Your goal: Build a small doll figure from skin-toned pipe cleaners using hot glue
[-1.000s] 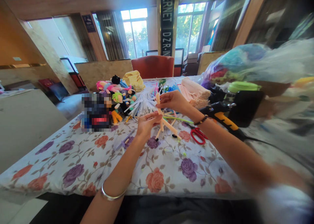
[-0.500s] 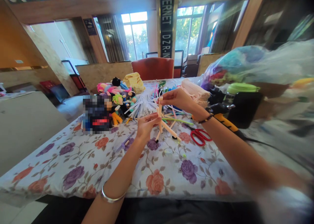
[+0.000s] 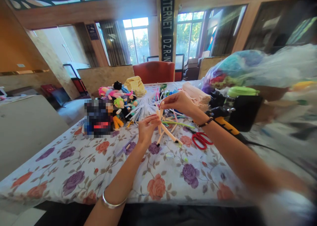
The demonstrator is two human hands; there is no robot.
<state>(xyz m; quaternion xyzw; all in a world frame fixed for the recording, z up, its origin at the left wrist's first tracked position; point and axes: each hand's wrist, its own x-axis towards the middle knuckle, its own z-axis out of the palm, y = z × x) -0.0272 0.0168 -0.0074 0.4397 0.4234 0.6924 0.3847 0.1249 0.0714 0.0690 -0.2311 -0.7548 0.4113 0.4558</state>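
Above the middle of the table, my left hand [image 3: 148,129] pinches a peach pipe-cleaner figure [image 3: 168,133] between thumb and fingers. Its two long limbs hang down and end in black tips. My right hand [image 3: 178,103] has its fingertips closed on the figure's upper end, just above the left hand. Behind them fans a bundle of white pipe cleaners [image 3: 141,108], and a green pipe cleaner [image 3: 184,124] lies to the right. Red-handled scissors [image 3: 201,141] rest near my right forearm.
A heap of small fuzzy dolls [image 3: 120,102] sits at the back left, before a yellow cloth [image 3: 135,85]. Peach pipe cleaners [image 3: 196,94] are bundled behind my right hand. To the right are a yellow-and-black corded tool [image 3: 226,125], a green-lidded jar [image 3: 242,91] and a large plastic bag [image 3: 237,67].
The view has tilted up slightly, so the scene sits a little lower. Both hands keep their hold; the figure's upper part now leans more, and its limbs have shifted slightly left.
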